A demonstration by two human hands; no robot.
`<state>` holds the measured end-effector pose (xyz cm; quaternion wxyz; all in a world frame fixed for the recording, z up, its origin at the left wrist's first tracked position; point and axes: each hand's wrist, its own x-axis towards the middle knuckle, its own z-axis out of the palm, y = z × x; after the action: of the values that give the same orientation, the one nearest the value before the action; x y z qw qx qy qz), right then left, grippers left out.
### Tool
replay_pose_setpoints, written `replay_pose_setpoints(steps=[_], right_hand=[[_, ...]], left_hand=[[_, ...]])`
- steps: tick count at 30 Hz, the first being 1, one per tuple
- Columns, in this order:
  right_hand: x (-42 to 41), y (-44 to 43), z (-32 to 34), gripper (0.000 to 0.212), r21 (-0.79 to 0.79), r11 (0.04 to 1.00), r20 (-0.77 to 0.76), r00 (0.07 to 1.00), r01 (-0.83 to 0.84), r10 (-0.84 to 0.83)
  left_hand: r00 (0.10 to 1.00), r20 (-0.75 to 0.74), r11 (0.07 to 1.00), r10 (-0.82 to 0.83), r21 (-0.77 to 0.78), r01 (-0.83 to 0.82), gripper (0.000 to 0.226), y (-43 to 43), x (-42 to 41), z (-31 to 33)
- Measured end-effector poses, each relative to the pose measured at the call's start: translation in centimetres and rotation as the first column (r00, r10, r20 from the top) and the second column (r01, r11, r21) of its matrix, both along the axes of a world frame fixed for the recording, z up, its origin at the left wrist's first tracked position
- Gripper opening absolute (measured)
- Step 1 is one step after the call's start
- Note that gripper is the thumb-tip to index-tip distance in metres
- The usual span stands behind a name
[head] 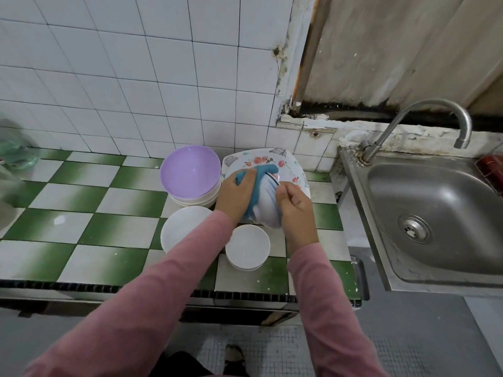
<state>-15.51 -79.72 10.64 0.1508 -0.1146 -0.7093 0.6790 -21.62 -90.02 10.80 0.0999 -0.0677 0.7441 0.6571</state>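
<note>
A white bowl with a dark rim line hangs tilted above the counter, between both hands. My right hand grips its right side, thumb over the rim. My left hand holds a blue cloth bunched against the bowl's left side and rim. Behind the bowl stands a stack of flowered plates.
A purple bowl tops a stack of white bowls at the back. Two white dishes sit nearer the counter's front edge. To the right are a steel sink and a curved tap. Green-and-white counter tiles spread to the left.
</note>
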Motion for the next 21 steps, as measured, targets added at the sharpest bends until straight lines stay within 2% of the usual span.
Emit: replay_pose_setpoints(steps=[3, 5, 6, 8, 10, 12, 14, 16, 18, 21], right_hand=[[-0.3, -1.1, -0.8, 0.032, -0.089, 0.992, 0.068, 0.994, 0.09, -0.084], [-0.2, -1.0, -1.0, 0.034, -0.042, 0.998, 0.073, 0.996, 0.055, -0.051], [0.0, -0.6, -0.8, 0.034, -0.017, 1.0, 0.067, 0.997, 0.026, -0.025], [0.2, 0.2, -0.1, 0.028, -0.076, 0.997, 0.055, 0.999, 0.004, 0.0], [0.3, 0.5, 0.2, 0.021, -0.318, 0.947, 0.054, 0.998, 0.047, -0.032], [0.1, 0.4, 0.4, 0.026, -0.646, 0.759, 0.062, 0.997, 0.08, -0.053], [-0.2, -0.2, 0.3, 0.038, -0.815, 0.571, 0.072, 0.995, 0.097, -0.066], [-0.5, -0.9, 0.1, 0.043, -0.869, 0.482, 0.084, 0.993, 0.114, -0.084], [-0.9, -1.3, -0.2, 0.045, -0.89, 0.44, 0.09, 0.992, 0.12, -0.088], [-1.5, -1.8, -0.5, 0.046, -0.903, 0.412, 0.087, 0.99, 0.124, -0.107]], left_hand=[[0.928, -0.343, 0.966, -0.144, -0.251, 0.057, 0.029, 0.6, 1.4, -0.2], [0.903, -0.387, 0.963, -0.184, -0.255, 0.087, 0.022, 0.9, 1.6, -0.4], [0.937, -0.323, 0.98, -0.136, -0.181, 0.08, 0.018, 0.7, 1.1, -0.4], [0.998, -0.047, 0.997, -0.034, 0.072, 0.037, 0.015, 0.0, 0.1, -0.4], [0.979, 0.196, 0.959, -0.061, 0.282, 0.003, 0.021, -0.7, -0.4, -0.7], [0.948, 0.316, 0.903, -0.032, 0.417, -0.108, 0.019, -0.6, 0.2, -1.1], [0.933, 0.351, 0.856, 0.08, 0.455, -0.245, 0.02, 0.1, 0.9, -1.5], [0.937, 0.271, 0.839, 0.222, 0.436, -0.325, 0.033, 0.8, 1.3, -2.4], [0.939, 0.132, 0.864, 0.318, 0.367, -0.345, 0.045, 1.1, 1.7, -2.8], [0.945, -0.172, 0.942, 0.278, 0.242, -0.233, 0.052, 1.3, 3.1, -3.0]])
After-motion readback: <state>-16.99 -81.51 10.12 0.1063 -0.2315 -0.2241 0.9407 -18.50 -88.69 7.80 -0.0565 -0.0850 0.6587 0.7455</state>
